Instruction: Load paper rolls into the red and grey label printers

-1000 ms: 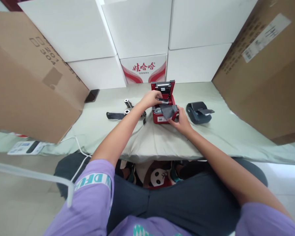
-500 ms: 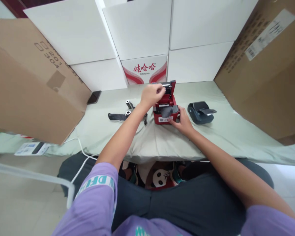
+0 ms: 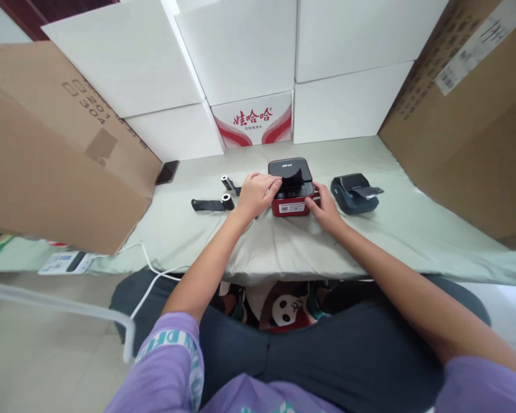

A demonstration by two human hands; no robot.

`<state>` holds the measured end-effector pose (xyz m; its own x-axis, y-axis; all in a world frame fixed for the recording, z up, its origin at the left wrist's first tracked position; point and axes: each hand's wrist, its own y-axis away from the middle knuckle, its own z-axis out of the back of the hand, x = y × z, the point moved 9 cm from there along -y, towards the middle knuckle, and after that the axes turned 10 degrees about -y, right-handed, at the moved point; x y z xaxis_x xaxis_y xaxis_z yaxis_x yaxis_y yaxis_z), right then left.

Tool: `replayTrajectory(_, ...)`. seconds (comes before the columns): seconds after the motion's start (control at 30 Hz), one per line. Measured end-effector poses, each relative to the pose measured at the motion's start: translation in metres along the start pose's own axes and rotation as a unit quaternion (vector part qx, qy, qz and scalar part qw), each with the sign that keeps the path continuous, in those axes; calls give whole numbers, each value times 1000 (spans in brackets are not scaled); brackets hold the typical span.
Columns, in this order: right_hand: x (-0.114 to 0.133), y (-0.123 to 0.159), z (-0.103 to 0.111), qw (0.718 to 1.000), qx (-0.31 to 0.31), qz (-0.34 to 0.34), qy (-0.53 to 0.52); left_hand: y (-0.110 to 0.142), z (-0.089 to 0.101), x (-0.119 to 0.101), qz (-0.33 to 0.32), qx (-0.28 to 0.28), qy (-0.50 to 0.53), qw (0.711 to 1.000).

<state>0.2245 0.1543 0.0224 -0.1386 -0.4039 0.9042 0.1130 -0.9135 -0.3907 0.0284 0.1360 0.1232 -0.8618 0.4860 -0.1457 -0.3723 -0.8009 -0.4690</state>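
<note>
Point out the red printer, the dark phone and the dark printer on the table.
Red printer (image 3: 290,194): head view, dark front part of its top.
Dark phone (image 3: 167,172): head view, on its flat upper face.
Dark printer (image 3: 348,182): head view, on its top cover.

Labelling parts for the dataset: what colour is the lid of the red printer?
Black lid; the head view shows it.

Two hands (image 3: 260,195) on a red-and-black printer (image 3: 290,186) — lid closed, black strip (image 3: 293,178) sticking out.

Both forearms reach forward, left hand (image 3: 258,195) and right hand (image 3: 325,207) slightly curled.
</note>
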Motion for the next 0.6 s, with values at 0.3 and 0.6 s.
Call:
replayTrajectory(0.3,-11,-36,5,963,-64,-210,-158,4,-7,-5,7,15,-20,1000)
replayTrajectory(0.6,10,-44,5,976,49,-204,-57,23,-16,7,30,52,27,998)
